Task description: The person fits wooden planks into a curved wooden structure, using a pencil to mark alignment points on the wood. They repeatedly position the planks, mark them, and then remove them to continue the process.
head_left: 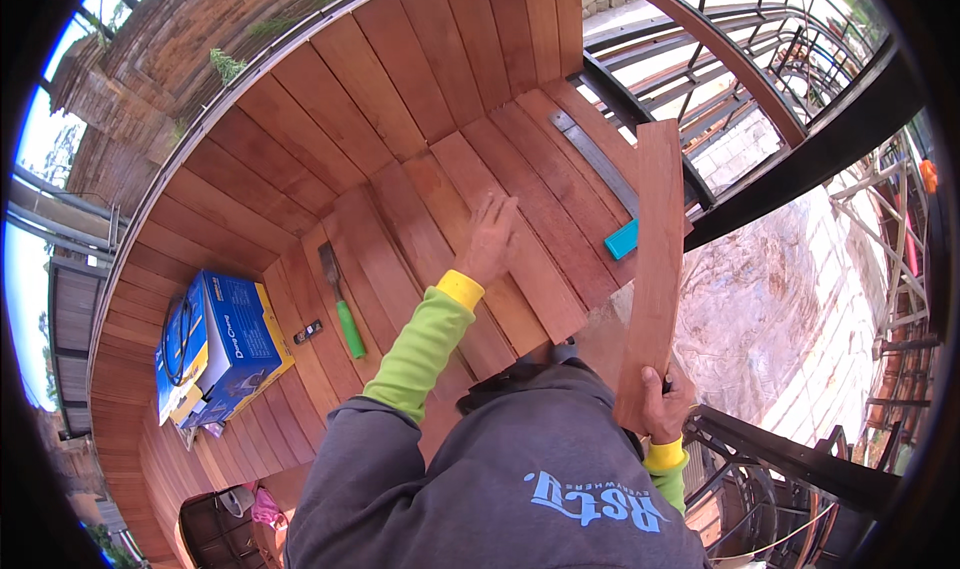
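My left hand (490,237) lies on the reddish-brown wooden seat boards (520,299), its fingers stretched out over them and nothing visible under the palm. In my right hand (667,406) is the lower end of a loose wooden plank (655,229), which extends away from me along the right end of the seat. Something small and dark shows by the right fingers; what it is I cannot make out. A try square with a metal blade (595,159) and a teal handle (621,239) lies on the boards, just left of the plank.
Left of my left arm lie a flat-bladed tool with a green handle (350,329) and a small black object (308,332). A blue and yellow carton (235,329) with a black cable stands farther left. Black metal framing (800,149) borders the right side. An open dark case (215,529) sits lower left.
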`<act>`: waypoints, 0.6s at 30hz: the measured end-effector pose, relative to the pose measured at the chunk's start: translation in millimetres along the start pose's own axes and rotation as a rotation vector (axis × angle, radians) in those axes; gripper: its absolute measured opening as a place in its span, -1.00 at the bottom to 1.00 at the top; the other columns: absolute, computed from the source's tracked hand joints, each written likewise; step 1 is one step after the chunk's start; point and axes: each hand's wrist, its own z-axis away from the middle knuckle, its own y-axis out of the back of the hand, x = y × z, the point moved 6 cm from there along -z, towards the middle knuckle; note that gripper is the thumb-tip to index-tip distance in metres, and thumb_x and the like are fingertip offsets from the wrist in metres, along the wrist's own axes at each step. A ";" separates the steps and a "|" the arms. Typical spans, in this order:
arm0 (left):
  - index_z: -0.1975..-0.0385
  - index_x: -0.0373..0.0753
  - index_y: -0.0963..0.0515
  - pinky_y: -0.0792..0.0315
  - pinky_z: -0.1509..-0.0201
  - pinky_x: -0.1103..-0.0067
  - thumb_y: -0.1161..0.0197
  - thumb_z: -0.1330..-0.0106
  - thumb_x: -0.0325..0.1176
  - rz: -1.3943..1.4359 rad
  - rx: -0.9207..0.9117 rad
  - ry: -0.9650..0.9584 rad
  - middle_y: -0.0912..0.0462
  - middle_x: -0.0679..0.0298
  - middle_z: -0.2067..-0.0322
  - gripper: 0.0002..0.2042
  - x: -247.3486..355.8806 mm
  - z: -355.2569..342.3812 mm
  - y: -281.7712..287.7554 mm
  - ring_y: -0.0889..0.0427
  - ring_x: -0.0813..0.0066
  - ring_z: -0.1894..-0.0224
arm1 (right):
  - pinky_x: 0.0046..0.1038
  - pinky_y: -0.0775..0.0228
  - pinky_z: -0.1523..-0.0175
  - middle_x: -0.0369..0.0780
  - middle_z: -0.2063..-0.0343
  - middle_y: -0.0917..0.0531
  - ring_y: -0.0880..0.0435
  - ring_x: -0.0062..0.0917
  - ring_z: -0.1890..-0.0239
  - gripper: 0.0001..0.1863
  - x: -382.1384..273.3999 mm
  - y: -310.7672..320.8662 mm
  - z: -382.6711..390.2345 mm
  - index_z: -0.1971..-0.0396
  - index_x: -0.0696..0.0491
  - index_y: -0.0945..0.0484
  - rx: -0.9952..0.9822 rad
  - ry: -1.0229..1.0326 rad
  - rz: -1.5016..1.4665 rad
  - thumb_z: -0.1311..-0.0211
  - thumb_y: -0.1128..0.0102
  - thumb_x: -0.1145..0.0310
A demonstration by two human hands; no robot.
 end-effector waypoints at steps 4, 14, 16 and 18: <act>-0.26 -0.19 -0.23 0.14 -0.43 0.12 -0.27 0.00 0.19 -0.159 -0.246 -0.035 -0.07 -0.06 -0.32 -0.15 74.5 59.4 -26.0 0.03 -0.13 -0.38 | -0.43 -0.07 0.54 -0.19 0.75 -0.26 -0.17 -0.56 0.65 -0.65 14.0 -11.9 5.1 0.64 0.21 -0.37 -0.056 -0.038 0.053 -0.14 -0.24 0.29; -0.28 -0.11 -0.23 0.23 -0.44 0.11 -0.37 0.20 0.16 -0.092 -0.274 0.147 0.05 -0.06 -0.37 -0.05 69.3 66.5 -35.4 0.15 -0.16 -0.41 | -0.48 -0.13 0.54 -0.21 0.74 -0.34 -0.26 -0.60 0.66 -0.70 -16.3 -52.1 -31.2 0.58 0.22 -0.50 -0.286 0.012 0.048 -0.15 -0.26 0.29; -0.28 -0.11 -0.23 0.22 -0.43 0.09 -0.37 0.19 0.16 -0.117 -0.250 0.183 0.05 -0.05 -0.37 -0.05 67.4 68.3 -36.1 0.16 -0.15 -0.41 | -0.49 -0.12 0.54 -0.21 0.74 -0.34 -0.25 -0.60 0.66 -0.70 -16.7 -61.6 -33.9 0.59 0.22 -0.49 -0.341 0.030 0.020 -0.16 -0.25 0.29; -0.28 -0.12 -0.22 0.21 -0.42 0.06 -0.36 0.19 0.17 -0.146 -0.262 0.213 0.06 -0.04 -0.38 -0.05 67.8 67.8 -36.8 0.17 -0.14 -0.42 | -0.49 -0.11 0.55 -0.23 0.74 -0.34 -0.25 -0.62 0.66 -0.70 -5.3 -66.8 -37.3 0.58 0.22 -0.50 -0.371 0.031 -0.016 -0.17 -0.25 0.29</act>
